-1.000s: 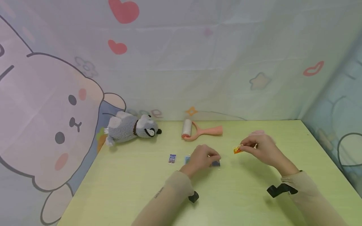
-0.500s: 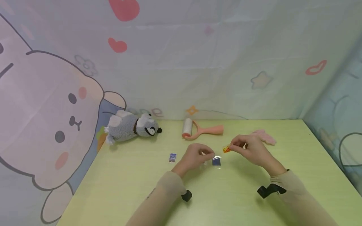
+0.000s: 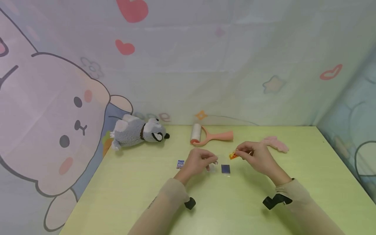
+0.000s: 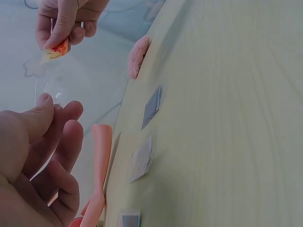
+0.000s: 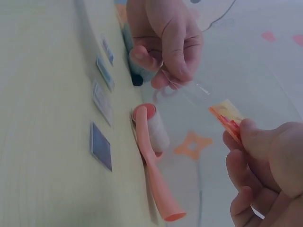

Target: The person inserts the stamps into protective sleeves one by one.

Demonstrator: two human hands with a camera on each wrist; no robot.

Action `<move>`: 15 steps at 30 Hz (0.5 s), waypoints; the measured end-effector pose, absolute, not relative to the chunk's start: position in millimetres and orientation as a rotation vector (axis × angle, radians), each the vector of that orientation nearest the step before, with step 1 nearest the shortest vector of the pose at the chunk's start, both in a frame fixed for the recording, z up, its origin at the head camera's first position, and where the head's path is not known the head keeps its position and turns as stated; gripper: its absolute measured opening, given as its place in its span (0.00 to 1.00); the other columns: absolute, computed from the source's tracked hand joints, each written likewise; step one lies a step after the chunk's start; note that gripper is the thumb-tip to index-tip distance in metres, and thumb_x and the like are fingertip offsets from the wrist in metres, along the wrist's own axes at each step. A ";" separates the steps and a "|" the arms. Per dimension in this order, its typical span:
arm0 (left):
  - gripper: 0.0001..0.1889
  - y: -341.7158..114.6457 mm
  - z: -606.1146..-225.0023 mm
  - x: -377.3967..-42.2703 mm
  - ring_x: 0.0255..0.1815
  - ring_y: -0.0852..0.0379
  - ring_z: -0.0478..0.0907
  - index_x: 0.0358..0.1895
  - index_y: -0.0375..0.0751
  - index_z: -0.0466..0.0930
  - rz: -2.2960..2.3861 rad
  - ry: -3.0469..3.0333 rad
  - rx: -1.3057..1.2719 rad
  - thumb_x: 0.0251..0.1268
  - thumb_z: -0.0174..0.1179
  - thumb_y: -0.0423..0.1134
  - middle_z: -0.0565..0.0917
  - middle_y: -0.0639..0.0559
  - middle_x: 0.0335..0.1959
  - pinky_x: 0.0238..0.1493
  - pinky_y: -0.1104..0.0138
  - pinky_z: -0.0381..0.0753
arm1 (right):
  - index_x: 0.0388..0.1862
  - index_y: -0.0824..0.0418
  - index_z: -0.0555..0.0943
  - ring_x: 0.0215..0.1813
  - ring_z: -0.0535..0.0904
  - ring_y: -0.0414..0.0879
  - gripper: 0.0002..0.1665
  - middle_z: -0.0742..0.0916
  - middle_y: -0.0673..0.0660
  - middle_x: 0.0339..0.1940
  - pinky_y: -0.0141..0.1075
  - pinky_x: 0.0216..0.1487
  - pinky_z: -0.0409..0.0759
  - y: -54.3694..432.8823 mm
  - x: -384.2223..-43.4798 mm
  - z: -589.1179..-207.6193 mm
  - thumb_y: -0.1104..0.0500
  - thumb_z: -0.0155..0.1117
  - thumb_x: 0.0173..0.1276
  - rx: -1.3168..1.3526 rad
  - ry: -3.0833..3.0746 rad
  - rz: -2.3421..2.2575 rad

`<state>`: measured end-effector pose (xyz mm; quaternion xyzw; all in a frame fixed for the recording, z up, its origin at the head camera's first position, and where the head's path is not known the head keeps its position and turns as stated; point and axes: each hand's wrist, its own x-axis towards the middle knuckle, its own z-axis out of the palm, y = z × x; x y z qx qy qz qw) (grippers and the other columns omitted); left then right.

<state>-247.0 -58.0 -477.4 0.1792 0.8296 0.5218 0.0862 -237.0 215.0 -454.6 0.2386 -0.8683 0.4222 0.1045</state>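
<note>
Between thumb and fingers, my left hand pinches a thin clear plastic sleeve, held above the table. My right hand pinches a small orange-and-yellow card by one end, facing the sleeve with a short gap between them. Below the hands lie a dark blue card in a clear wrapper and a pale card. A blue-and-white card is partly behind my left hand in the head view. Another bluish card shows in the right wrist view.
At the back of the pale green table lies a lint roller with a peach handle. A grey plush dog lies on its side at the back left. A pink fluffy thing rests behind my right hand.
My right hand has moved left with the orange-and-yellow card, closer to my left hand. The left hand has shifted slightly left, and the dark blue card now shows fully.
</note>
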 end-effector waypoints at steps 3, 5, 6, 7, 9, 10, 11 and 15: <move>0.12 -59.7 -477.5 -245.8 0.23 0.58 0.82 0.47 0.37 0.92 1.579 2.429 0.543 0.75 0.67 0.42 0.92 0.56 0.34 0.24 0.71 0.73 | 0.40 0.55 0.89 0.27 0.77 0.39 0.03 0.90 0.49 0.32 0.33 0.26 0.76 211.0 -237.8 -457.4 0.59 0.70 0.76 0.708 -2.523 1.232; 0.12 -60.3 -478.2 -245.6 0.22 0.57 0.82 0.47 0.36 0.92 1.591 2.407 0.559 0.76 0.66 0.42 0.92 0.56 0.33 0.24 0.71 0.73 | 0.41 0.55 0.88 0.26 0.77 0.39 0.03 0.90 0.49 0.33 0.32 0.26 0.76 208.3 -237.9 -458.6 0.58 0.70 0.76 0.704 -2.497 1.236; 0.12 -60.7 -478.2 -245.3 0.22 0.57 0.82 0.47 0.36 0.92 1.594 2.399 0.567 0.76 0.66 0.42 0.92 0.56 0.33 0.25 0.70 0.74 | 0.41 0.55 0.87 0.26 0.77 0.39 0.03 0.90 0.50 0.33 0.32 0.27 0.77 207.1 -238.0 -459.0 0.57 0.69 0.76 0.702 -2.487 1.239; 0.12 -60.9 -478.2 -245.2 0.22 0.57 0.82 0.47 0.36 0.92 1.594 2.395 0.575 0.76 0.66 0.42 0.92 0.56 0.33 0.25 0.70 0.74 | 0.41 0.56 0.87 0.26 0.78 0.39 0.04 0.90 0.51 0.33 0.33 0.26 0.77 205.6 -237.7 -458.8 0.57 0.69 0.77 0.704 -2.474 1.246; 0.12 -61.0 -478.9 -245.4 0.23 0.56 0.83 0.47 0.36 0.92 1.600 2.388 0.585 0.76 0.66 0.42 0.92 0.55 0.34 0.28 0.67 0.77 | 0.42 0.56 0.87 0.26 0.78 0.40 0.05 0.90 0.52 0.33 0.33 0.26 0.76 203.1 -237.7 -458.4 0.56 0.69 0.77 0.705 -2.462 1.262; 0.13 -61.1 -479.0 -245.5 0.23 0.54 0.83 0.47 0.36 0.92 1.604 2.386 0.592 0.76 0.66 0.42 0.92 0.54 0.34 0.29 0.65 0.78 | 0.41 0.56 0.87 0.26 0.78 0.40 0.05 0.90 0.52 0.33 0.33 0.26 0.76 201.9 -237.8 -458.2 0.56 0.69 0.77 0.707 -2.457 1.268; 0.13 -61.3 -478.9 -245.4 0.24 0.52 0.84 0.47 0.36 0.92 1.606 2.387 0.600 0.76 0.66 0.42 0.92 0.54 0.35 0.30 0.64 0.79 | 0.41 0.56 0.87 0.26 0.78 0.40 0.05 0.90 0.51 0.32 0.33 0.26 0.76 200.9 -237.9 -458.2 0.56 0.69 0.77 0.708 -2.454 1.266; 0.13 -61.3 -478.2 -245.9 0.27 0.40 0.86 0.46 0.36 0.92 1.621 2.373 0.627 0.76 0.66 0.43 0.92 0.52 0.35 0.34 0.58 0.82 | 0.40 0.55 0.86 0.26 0.78 0.40 0.03 0.90 0.45 0.32 0.33 0.27 0.77 197.2 -238.4 -458.4 0.57 0.70 0.76 0.711 -2.428 1.257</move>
